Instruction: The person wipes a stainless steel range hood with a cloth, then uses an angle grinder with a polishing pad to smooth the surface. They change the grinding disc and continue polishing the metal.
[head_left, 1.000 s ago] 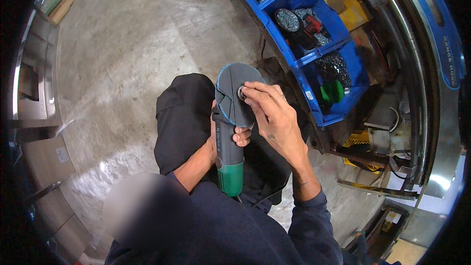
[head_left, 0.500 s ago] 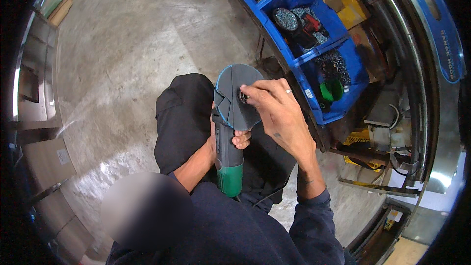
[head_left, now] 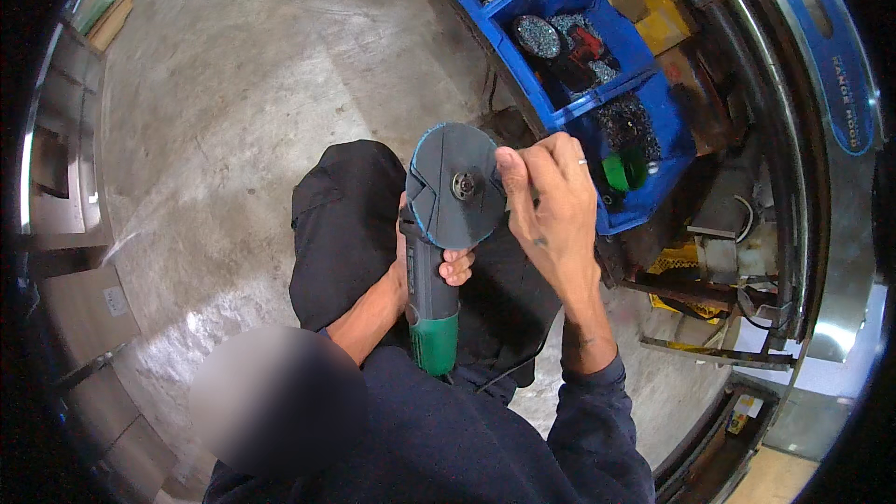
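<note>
An angle grinder (head_left: 435,317) with a black body and green rear end stands upright over my lap, its cord trailing from the bottom. My left hand (head_left: 456,267) is closed around its body just below the head; the palm is hidden behind the tool. On the head sits a dark grey round disc (head_left: 446,149) with a blue edge, its face toward me. A metal nut (head_left: 463,187) shows at the disc's centre. Beside the disc's right edge is my right hand (head_left: 553,201), thumb and curled fingers drawn together. Whatever may be between those fingertips is hidden.
Blue bins (head_left: 597,98) at the upper right hold small metal parts, a red tool and a green item. Metal rails and a yellow crate (head_left: 679,271) lie beyond them. Cardboard boxes (head_left: 89,303) line the left side. Concrete floor (head_left: 233,65) spreads ahead.
My right hand has moved right, off the disc's centre to beside its edge, uncovering the nut. My left hand keeps its hold on the angle grinder.
</note>
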Demonstrator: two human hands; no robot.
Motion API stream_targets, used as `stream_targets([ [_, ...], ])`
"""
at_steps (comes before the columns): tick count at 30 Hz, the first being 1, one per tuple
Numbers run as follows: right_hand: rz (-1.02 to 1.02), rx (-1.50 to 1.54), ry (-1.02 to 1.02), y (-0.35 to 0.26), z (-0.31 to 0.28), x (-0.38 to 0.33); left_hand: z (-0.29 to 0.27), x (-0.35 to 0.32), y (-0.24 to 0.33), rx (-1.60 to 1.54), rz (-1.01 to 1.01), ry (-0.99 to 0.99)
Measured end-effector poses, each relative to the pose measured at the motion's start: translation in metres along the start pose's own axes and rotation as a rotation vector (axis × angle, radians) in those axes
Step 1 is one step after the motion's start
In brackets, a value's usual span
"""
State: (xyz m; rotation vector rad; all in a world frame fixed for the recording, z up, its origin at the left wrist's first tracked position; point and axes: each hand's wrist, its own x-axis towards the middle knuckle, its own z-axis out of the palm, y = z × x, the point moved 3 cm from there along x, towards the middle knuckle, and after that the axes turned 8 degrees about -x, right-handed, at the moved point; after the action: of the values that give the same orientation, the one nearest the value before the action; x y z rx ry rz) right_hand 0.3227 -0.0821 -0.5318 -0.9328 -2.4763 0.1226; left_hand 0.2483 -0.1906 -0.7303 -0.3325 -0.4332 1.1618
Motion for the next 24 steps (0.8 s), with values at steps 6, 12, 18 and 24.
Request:
stream_targets([
  [6, -0.181, 0.198, -0.199, -0.011, 0.002, -0.001, 0.002, 0.0, 0.0, -0.005, -0.011, -0.037],
  [12, -0.047, 0.106, -0.074, -0.002, 0.008, -0.004, 0.001, -0.003, 0.002, -0.005, 0.023, 0.025],
  [18, -0.058, 0.443, -0.204, 0.009, 0.022, -0.014, 0.037, 0.007, -0.003, 0.129, 0.109, 0.17],
  [24, 0.115, 0.573, -0.261, 0.029, 0.039, -0.026, 0.037, 0.009, 0.002, 0.236, 0.259, 0.343],
])
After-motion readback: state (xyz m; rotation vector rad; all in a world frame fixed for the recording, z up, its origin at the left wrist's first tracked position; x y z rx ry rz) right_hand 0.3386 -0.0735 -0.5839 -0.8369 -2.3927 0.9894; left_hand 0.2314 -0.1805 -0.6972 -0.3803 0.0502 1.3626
